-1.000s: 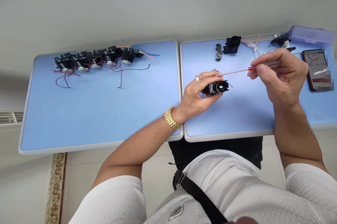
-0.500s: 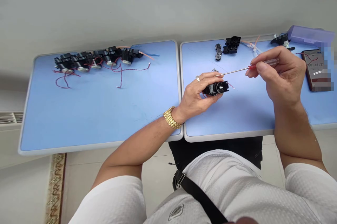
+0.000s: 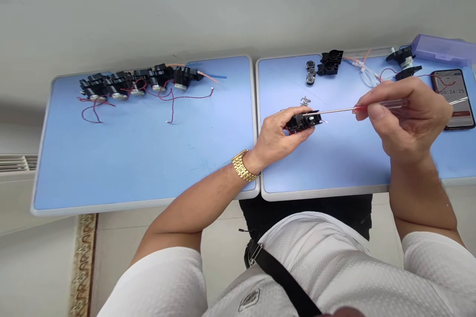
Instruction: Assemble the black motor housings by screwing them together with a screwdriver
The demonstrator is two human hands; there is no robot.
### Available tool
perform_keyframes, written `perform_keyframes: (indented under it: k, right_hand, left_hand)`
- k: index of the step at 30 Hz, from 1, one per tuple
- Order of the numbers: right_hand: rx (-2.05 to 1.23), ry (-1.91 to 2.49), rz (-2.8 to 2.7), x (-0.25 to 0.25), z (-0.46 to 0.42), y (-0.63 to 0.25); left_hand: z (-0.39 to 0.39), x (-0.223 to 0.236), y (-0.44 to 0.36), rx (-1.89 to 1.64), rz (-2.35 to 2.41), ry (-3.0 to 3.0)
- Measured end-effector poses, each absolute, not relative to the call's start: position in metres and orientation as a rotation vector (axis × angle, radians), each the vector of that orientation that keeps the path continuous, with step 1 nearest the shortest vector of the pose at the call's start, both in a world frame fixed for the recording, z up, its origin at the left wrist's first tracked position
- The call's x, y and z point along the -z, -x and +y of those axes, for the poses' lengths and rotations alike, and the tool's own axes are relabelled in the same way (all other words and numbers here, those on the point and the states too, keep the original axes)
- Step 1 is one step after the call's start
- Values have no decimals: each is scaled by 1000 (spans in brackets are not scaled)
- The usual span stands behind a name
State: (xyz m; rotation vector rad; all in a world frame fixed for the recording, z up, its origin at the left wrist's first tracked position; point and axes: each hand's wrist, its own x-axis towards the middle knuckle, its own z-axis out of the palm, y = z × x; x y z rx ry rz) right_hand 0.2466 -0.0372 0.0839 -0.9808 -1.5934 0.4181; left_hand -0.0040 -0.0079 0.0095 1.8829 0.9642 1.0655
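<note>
Red-handled screwdriver (image 3: 385, 104) is touching its tip to the black motor housing (image 3: 304, 121) at centre frame, right hand (image 3: 411, 121) pinching the shaft-end with fingers together, left hand (image 3: 275, 133) clamping its fingers around the housing.

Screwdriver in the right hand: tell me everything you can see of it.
The precision screwdriver has a clear, translucent handle with a red collar and a long, thin shaft that looks like steel. It lies nearly level, pinched by the right hand, with the handle running back across the fingers. Its far end reaches the black plastic housing held in the left hand. The tip's shape is too small to tell.
</note>
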Motion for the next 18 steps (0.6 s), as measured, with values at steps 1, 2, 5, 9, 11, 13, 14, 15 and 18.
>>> perform_keyframes:
  k: [1,2,5,9,11,13,14,15,18]
  right_hand:
    - [-402,983,-1623,-83,-38,-247]
    - [-382,996,-1649,-83,-39,-248]
    - [-309,1023,-1711,-80,-39,-250]
    - [-313,1063,-1759,-80,-39,-251]
    - [-327,1063,-1770,-80,-38,-251]
    - [-327,1051,-1775,-80,-38,-250]
    - [-327,1045,-1776,-79,-38,-250]
    - [-329,1043,-1776,-79,-38,-250]
    - [-323,1047,-1772,-78,-37,-250]
  left_hand:
    - [-8,-10,4,-1056,973,-1877]
    - [-8,-10,4,-1049,980,-1875]
    - [-8,-10,4,-1037,984,-1900]
    - [-8,-12,4,-1029,958,-1965]
    - [-8,-12,4,-1032,948,-1986]
    - [-8,-11,4,-1041,939,-1999]
    - [-8,-11,4,-1047,932,-2003]
    - [-8,-11,4,-1055,923,-2006]
    - [-7,-10,4,-1068,902,-2015]
